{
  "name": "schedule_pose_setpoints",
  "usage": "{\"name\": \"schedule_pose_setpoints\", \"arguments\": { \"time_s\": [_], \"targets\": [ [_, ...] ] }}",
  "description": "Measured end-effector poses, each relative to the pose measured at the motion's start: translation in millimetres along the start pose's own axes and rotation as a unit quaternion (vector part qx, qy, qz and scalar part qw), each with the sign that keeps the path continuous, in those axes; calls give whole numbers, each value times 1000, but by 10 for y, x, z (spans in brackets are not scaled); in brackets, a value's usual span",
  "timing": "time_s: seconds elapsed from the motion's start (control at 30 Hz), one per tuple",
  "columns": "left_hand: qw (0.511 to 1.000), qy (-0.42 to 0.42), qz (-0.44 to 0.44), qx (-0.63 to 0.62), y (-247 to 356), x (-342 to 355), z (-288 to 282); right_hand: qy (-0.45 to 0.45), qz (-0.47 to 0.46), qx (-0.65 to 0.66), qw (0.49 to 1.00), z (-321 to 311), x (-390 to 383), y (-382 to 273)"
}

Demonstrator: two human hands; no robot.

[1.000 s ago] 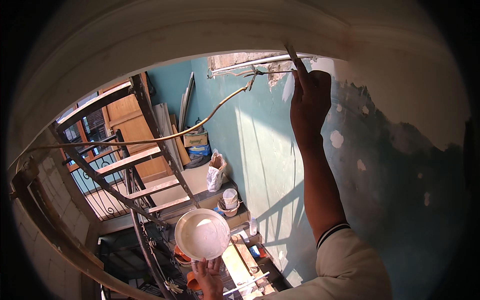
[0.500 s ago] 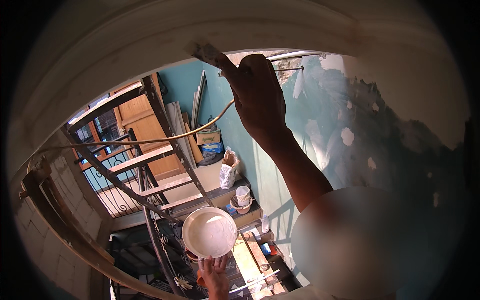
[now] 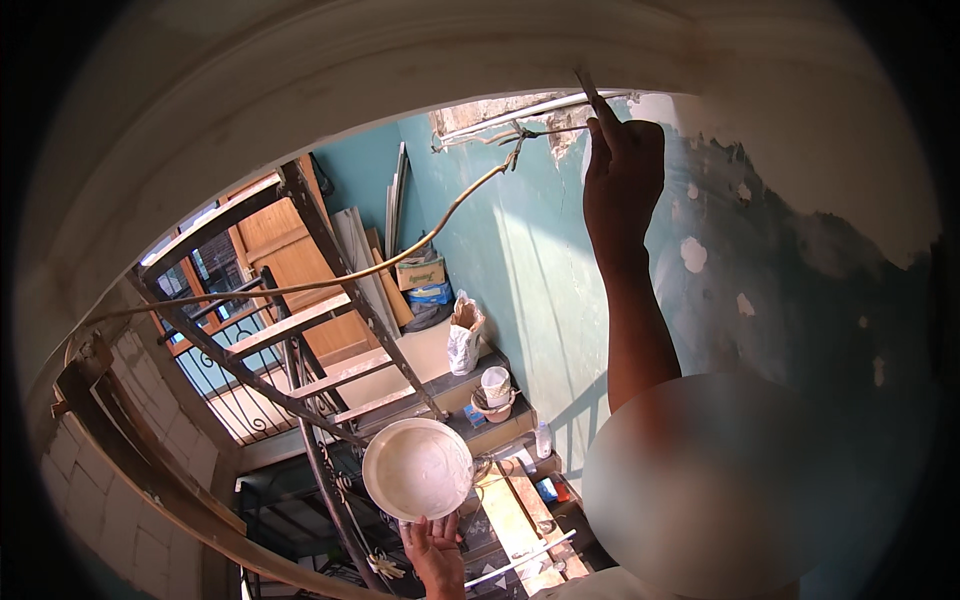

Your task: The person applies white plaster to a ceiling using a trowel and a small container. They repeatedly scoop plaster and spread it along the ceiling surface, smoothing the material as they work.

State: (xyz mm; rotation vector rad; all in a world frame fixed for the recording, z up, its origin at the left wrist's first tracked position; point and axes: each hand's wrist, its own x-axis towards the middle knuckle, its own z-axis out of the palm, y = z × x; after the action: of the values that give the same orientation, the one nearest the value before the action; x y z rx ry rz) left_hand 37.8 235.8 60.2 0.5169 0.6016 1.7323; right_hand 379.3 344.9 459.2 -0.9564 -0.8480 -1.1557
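My right hand [image 3: 625, 180] is raised high, closed round a putty knife [image 3: 597, 101]. The blade, seen nearly edge-on, meets the pale plastered underside [image 3: 480, 75] overhead, near where it joins the right wall. Low in the middle, my left hand [image 3: 434, 556] grips the near rim of a round white bowl [image 3: 382, 455]. Some whitish paste [image 3: 432, 478] lies inside it, spread over the bottom. The bowl is tipped slightly, and my fingertips under it are partly hidden.
A brown cable [image 3: 455, 212] crosses in front of me to the blue-green wall [image 3: 540, 250]. A dark ladder-like frame [image 3: 330, 240] stands left. Far below are steps with buckets [image 3: 494, 390], a white sack [image 3: 464, 340] and wooden planks [image 3: 510, 510]. A curved beam [image 3: 150, 490] runs at lower left.
My right hand has moved right along the underside with the putty knife, whose blade has turned from broadside to nearly edge-on. My left hand and the bowl have stayed almost in place.
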Motion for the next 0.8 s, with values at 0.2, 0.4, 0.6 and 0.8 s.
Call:
{"name": "schedule_pose_setpoints", "arguments": {
  "time_s": [0.2, 0.4, 0.6, 0.8],
  "targets": [
    [1000, 1, -11, -9, -102, 52, -4, -70, -138, 143, 978, 184, 20, -792],
    [1000, 11, -5, -5, -122, -10, -89, -28, -114, 100, 988, 182, 108, -393],
    [1000, -10, -8, 9, -112, 102, 21, -7, -100, 91, 991, 40, 116, -24],
    [1000, -5, -11, 20, -153, 87, 147, -42, -90, 106, 989, 173, 60, -154]
  ]
}}
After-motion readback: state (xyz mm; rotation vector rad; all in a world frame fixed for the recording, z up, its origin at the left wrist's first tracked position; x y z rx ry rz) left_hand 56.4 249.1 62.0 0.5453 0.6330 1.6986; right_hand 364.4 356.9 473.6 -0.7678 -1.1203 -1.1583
